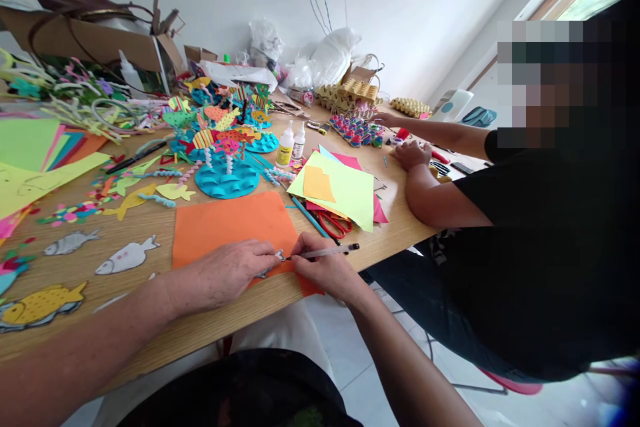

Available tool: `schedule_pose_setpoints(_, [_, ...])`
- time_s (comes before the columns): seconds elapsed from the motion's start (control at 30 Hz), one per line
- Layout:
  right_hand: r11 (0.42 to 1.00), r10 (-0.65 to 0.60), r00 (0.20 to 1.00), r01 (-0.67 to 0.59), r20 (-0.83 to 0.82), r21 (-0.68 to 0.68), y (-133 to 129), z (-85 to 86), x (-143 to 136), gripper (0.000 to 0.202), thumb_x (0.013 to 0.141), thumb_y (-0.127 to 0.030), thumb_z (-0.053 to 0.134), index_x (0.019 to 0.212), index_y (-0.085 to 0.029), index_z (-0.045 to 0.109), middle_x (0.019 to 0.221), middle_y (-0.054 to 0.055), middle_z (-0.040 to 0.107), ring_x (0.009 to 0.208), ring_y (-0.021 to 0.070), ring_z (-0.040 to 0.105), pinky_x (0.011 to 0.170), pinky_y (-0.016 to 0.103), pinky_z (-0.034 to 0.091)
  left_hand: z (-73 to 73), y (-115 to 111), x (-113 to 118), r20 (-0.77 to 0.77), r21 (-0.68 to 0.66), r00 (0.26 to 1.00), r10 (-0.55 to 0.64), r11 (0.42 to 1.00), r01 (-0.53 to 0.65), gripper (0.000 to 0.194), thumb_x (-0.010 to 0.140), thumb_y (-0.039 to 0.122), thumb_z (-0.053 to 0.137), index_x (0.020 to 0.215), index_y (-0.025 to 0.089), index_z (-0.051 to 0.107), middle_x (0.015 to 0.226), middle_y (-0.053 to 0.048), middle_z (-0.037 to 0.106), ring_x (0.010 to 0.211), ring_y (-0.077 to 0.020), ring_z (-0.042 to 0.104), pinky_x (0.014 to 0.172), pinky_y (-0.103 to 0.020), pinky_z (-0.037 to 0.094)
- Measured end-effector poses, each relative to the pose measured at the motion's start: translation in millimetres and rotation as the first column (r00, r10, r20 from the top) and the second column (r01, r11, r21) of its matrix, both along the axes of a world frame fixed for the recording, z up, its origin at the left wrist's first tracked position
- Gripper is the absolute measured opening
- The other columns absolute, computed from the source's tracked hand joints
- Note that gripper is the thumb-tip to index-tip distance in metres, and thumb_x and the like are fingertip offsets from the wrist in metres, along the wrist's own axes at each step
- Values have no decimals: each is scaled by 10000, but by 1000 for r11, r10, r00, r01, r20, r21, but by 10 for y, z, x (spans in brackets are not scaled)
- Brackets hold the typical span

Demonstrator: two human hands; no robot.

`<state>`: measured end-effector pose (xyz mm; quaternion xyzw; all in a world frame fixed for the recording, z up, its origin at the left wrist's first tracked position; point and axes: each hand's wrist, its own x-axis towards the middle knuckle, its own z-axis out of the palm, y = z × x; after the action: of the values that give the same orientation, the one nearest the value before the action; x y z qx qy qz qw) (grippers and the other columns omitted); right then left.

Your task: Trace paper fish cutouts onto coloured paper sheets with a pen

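I had the orange sheet point(215, 227) at the table's point(145, 340) near edge, small fish cutout point(264, 273) on top; both looked light, thin, creasable, prob. best pinned flat w/ fingertips. L hand point(220, 275) lay over them, grip unclear; R hand point(325, 272) pinched a pen point(330, 251).

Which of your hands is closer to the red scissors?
The right hand: it is just this side of the scissors. The left hand is farther off, on the orange paper.
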<state>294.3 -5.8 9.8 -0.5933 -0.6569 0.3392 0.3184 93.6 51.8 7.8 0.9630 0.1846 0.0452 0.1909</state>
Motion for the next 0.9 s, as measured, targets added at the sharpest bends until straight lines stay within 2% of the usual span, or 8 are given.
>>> schedule_pose_setpoints(0.37, [1000,-9,1000,8,12,21,2,-30,3,76,685,-110,508,664,-179,528,593,-42,550,538,93,477,485,192,327,-7,-6,36,-16,-6,1000,25,1000,-25,408,839,36,394,1167,201,572,1103,-56,607,983,-202,581,828,-304,455])
schedule_pose_setpoints(0.63, [999,-27,1000,27,7,23,21,-40,-5,68,684,-119,517,654,-181,523,566,-51,527,521,90,461,469,189,304,-14,-4,32,-22,-27,999,31,999,-32,407,853,54,388,1197,185,562,1138,-79,595,1026,-226,567,864,-342,453])
schedule_pose_setpoints(0.9, [1000,-25,998,26,-55,13,-2,-31,17,72,669,-115,513,639,-180,520,566,-51,520,529,92,461,477,191,313,-57,-8,32,8,-12,999,45,999,-45,382,855,64,422,1171,212,577,1111,-62,605,1005,-214,579,847,-316,458])
